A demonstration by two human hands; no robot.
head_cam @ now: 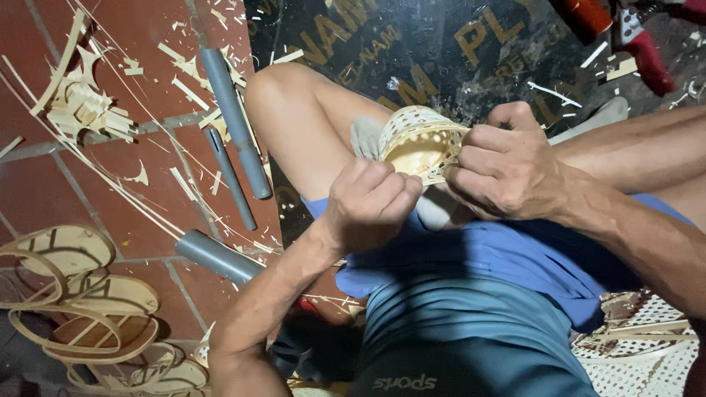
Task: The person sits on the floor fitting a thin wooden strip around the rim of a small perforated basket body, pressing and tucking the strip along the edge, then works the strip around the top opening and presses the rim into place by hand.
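Small woven bamboo basket (418, 140) sits centre-frame, just above middle, propped on the person's lap betw. both hands, open mouth facing the camera. Left hand (368, 202) is curled into a near-fist at the basket's lower-left rim, fingers closed together; looks pinched on the rim edge or a thin strip there, but the exact contact is hidden by the knuckles. Right hand (507, 165) is clamped on the basket's right side, fingers wrapped over the rim, thumb on top.

Handling, as a guess: basket looks v. light, thin-walled, open lattice weave, so springy rather than stiff, and it'd crush or warp if squeezed hard across the mouth. Best hold is at the rim band, where the weave is doubled and firmer; sidewalls are flimsier. Dry strips likely a bit splintery, not slippery.

Around: grey plastic pipes (234, 117) lie on red floor tiles (110, 191), upper left to mid-left, among bamboo shavings (84, 106). Stack of oval bamboo hoops/frames (81, 294) at lower left. Dark printed board (441, 51) across top centre. Red-handled tool (647, 51) at upper right. More open-weave mat pieces (640, 353) at lower right
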